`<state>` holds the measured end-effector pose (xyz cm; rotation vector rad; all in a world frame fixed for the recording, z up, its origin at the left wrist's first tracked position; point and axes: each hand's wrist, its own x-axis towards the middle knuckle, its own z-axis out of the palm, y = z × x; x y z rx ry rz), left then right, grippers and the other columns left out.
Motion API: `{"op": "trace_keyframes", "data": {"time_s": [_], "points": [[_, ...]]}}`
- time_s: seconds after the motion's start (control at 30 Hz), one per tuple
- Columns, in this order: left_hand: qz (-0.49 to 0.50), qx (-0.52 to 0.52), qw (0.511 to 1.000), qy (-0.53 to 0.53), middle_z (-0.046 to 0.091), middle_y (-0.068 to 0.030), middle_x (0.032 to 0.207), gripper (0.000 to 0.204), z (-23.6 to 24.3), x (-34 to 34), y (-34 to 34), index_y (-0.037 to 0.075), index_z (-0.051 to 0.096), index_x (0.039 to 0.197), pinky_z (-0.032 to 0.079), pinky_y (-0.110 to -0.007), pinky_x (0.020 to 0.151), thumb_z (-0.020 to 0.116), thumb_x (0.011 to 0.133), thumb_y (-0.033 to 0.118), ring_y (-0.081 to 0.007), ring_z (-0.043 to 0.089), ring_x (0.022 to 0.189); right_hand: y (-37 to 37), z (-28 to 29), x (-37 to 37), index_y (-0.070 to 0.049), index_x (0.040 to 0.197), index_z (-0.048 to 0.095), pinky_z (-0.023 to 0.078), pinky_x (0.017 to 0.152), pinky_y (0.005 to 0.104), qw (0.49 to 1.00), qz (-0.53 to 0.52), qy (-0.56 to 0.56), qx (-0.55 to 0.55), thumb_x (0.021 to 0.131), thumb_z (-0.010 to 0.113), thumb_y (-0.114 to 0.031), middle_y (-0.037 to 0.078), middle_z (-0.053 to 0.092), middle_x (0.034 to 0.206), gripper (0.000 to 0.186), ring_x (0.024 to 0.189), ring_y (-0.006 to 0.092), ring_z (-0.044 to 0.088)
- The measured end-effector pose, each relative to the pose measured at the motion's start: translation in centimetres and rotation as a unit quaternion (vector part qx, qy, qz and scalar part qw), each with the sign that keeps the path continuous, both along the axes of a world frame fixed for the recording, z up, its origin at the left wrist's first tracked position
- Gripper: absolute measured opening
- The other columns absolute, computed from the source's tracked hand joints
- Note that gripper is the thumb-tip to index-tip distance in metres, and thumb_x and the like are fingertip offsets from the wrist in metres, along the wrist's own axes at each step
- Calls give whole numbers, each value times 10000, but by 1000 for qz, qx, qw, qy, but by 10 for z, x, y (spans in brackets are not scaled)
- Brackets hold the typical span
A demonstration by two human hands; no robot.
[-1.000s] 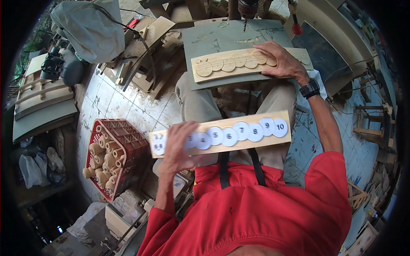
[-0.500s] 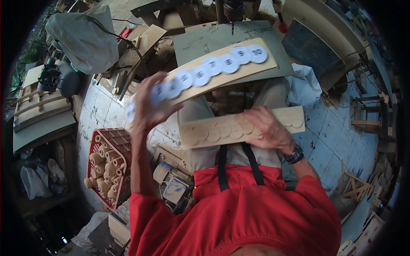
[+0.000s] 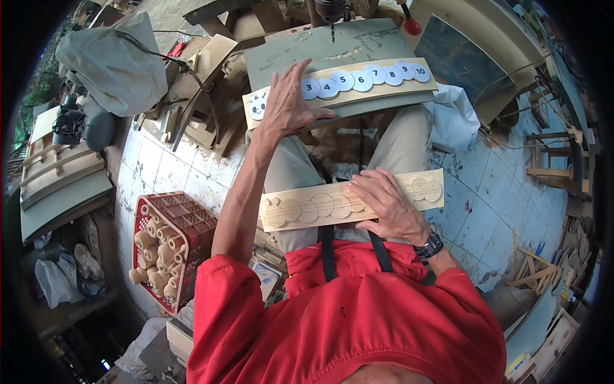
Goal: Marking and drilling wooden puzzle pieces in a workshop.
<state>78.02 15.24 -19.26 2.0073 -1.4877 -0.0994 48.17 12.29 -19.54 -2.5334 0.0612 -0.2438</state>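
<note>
A pale wooden strip (image 3: 350, 95) lies on a grey-green work surface (image 3: 281, 59). Along it runs a caterpillar-like row of white numbered paper discs (image 3: 362, 80), ending at the left in a spotted face disc. My left hand (image 3: 288, 105) lies across the strip's left part, fingers stretched toward its far side and thumb apart, covering some of the row. Across my thighs rests a second wooden strip (image 3: 323, 205) with overlapping round shapes cut into its face. My right hand (image 3: 390, 208) lies on it right of the middle, fingers extended and palm down.
A drill bit (image 3: 332, 33) hangs over the far edge of the work surface, with a red knob (image 3: 411, 27) beside it. A red plastic crate (image 3: 192, 221) of turned wooden pieces stands at the left. A white sack (image 3: 454, 121) sits at right.
My left hand and the numbered strip have moved right and settled on the work surface; the hand's grip has loosened. The strip on my lap has shifted slightly left under my right hand.
</note>
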Motion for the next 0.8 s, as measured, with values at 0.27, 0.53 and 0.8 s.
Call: {"op": "trace_keyframes", "data": {"time_s": [0.27,0.53,0.8], "points": [[136,-116,983,34,570,-176,1321,699,-17,32,87,56,553,1302,427,-394,1064,863,691,192,-306,554,1228,-91,31,26,-15,1254,594,471,986,393,976,-174,-119,-48,748,757,-88,166,609,1262,537,1171,330,576],[110,-137,984,39,639,-154,1236,526,-38,43,91,29,676,1115,494,-383,981,876,654,184,-299,602,1163,-112,8,132,-2,1195,637,457,1008,376,983,-22,-180,-24,798,729,-47,140,651,1207,410,1185,303,570],[121,-123,984,49,621,-104,1226,761,-42,29,60,55,527,1322,494,-382,919,873,680,274,-264,567,1138,-137,-24,158,8,1158,656,455,1006,368,976,-16,-200,-85,829,719,-132,139,662,1190,363,1167,286,583]]}}
